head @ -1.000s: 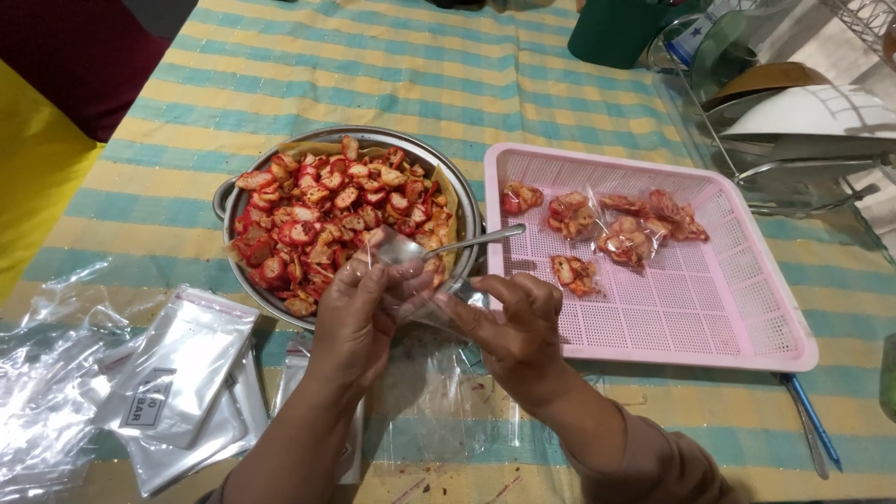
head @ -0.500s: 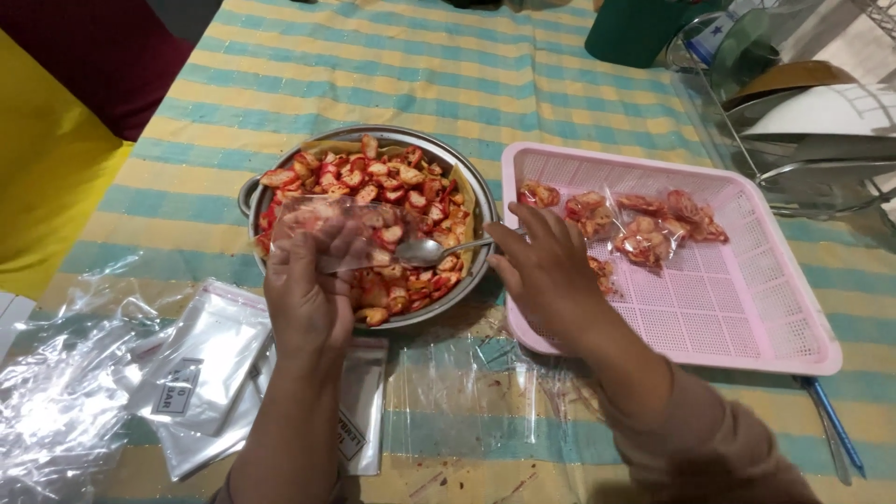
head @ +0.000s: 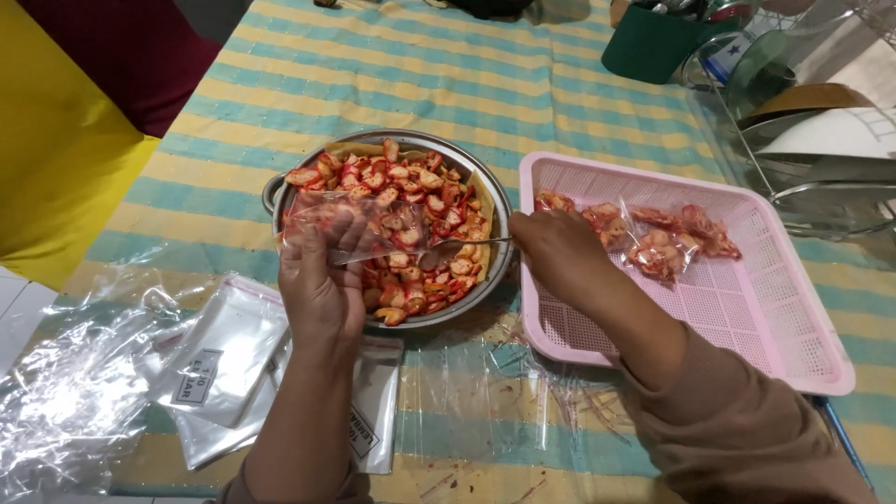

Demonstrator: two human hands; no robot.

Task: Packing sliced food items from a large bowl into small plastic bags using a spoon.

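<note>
My left hand (head: 322, 289) holds a small clear plastic bag (head: 350, 227) open over a round metal pan (head: 485, 280) full of red and orange snack pieces (head: 411, 191). A few pieces sit in the bag. My right hand (head: 560, 252) grips the handle of a metal spoon (head: 453, 248), whose bowl rests among the pieces just beside the bag's mouth. To the right stands a pink plastic basket tray (head: 737, 317) with several filled clear bags of the snack (head: 653, 238) in its far part.
A pile of empty clear bags and flat packets (head: 215, 364) lies left of my arm on the striped tablecloth (head: 280, 84). A green container (head: 653, 42) and a wire dish rack (head: 821, 140) stand at the far right. A person in red and yellow (head: 84, 121) is at left.
Both hands moved from the table's near edge up over the pan. The left hand lifted the bag to the pan, and the right hand took the spoon's handle.
</note>
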